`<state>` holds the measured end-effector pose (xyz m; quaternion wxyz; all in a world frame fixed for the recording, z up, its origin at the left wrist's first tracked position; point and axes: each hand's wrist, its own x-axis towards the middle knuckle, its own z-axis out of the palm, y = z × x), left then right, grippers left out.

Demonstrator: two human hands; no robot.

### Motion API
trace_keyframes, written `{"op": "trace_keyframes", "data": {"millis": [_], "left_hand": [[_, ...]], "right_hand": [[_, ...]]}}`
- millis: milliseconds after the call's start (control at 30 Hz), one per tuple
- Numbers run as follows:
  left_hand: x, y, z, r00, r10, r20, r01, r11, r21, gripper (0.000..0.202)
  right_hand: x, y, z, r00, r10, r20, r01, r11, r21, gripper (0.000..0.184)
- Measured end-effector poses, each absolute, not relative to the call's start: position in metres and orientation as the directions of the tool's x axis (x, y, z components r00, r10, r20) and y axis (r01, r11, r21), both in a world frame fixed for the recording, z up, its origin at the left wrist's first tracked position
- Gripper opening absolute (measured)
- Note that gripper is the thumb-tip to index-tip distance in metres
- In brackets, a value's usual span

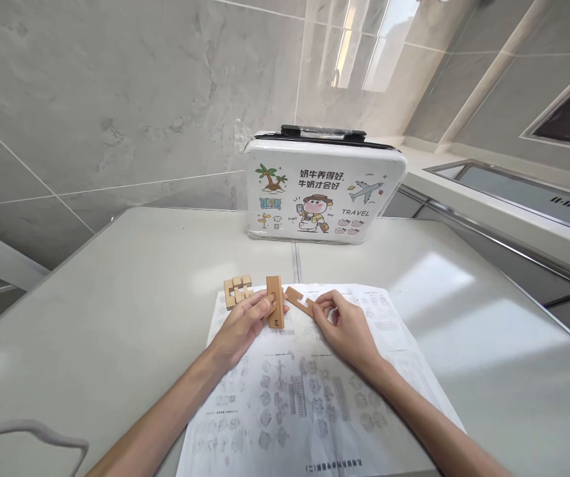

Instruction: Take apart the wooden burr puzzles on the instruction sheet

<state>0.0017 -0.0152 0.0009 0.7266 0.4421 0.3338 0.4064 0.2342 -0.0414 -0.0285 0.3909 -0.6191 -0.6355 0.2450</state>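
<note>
My left hand (251, 319) is closed round an upright wooden puzzle piece (275, 313) marked with a 2. Between the thumb and fingers of my right hand (341, 324) is the lower end of a notched flat wooden piece (295, 295), tilted and close to the right side of the upright one. Whether the two pieces touch is hard to make out. Just beyond my left hand lies a small cluster of light wooden block pieces (237, 286). Both hands are above a printed instruction sheet (304, 344) with many small diagrams.
A white case (324, 179) with cartoon prints and a black handle stands at the back of the pale table (165, 278), before a tiled wall. On the right is a counter with a sink (523, 192). A grey cable (41, 430) lies at the lower left.
</note>
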Motion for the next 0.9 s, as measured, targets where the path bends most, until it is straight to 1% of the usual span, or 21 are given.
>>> {"op": "trace_keyframes", "data": {"millis": [133,233,400,633,767,900], "left_hand": [[0.002,-0.015,0.0,0.45,0.886,-0.109,-0.289,0.26,0.921,0.063],[0.003,-0.016,0.0,0.455,0.885,-0.098,-0.307,0.259,0.916,0.063],[0.006,-0.017,0.001,0.47,0.88,-0.07,-0.34,0.253,0.906,0.063],[0.007,-0.016,0.001,0.488,0.872,-0.046,-0.369,0.254,0.894,0.063],[0.006,-0.016,-0.001,0.48,0.875,-0.07,-0.377,0.278,0.884,0.065],[0.006,-0.017,0.0,0.485,0.872,-0.067,-0.377,0.277,0.884,0.062]], "right_hand": [[0.233,-0.042,-0.03,-0.007,0.97,0.243,0.647,0.189,-0.738,0.015],[0.232,-0.043,-0.032,-0.07,0.957,0.282,0.664,0.255,-0.703,0.012],[0.232,-0.044,-0.036,-0.142,0.934,0.329,0.698,0.33,-0.635,0.014],[0.235,-0.041,-0.043,-0.216,0.88,0.424,0.771,0.42,-0.479,0.016],[0.237,-0.039,-0.046,-0.209,0.874,0.439,0.779,0.42,-0.466,0.017],[0.238,-0.038,-0.048,-0.201,0.862,0.466,0.783,0.427,-0.452,0.017]]}}
